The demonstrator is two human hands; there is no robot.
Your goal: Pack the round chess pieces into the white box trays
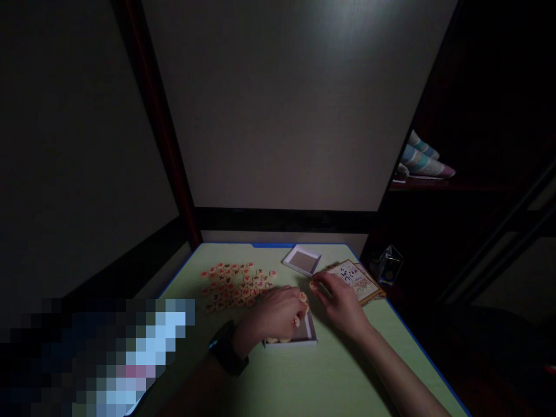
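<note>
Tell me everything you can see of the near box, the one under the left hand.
The near box is shallow and open-topped, with thin pale walls and a grey-brown inside; it looks like cardboard. It lies on the green table. A few round pieces sit inside along its near wall. The left hand hides much of its left and far parts; whether they touch is unclear.

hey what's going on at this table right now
Someone is handling round marked pieces at a green table. Their left hand is over a shallow box with some inside; their right hand holds one piece. Many more lie spread to the left, and another tray sits farther back.
</note>
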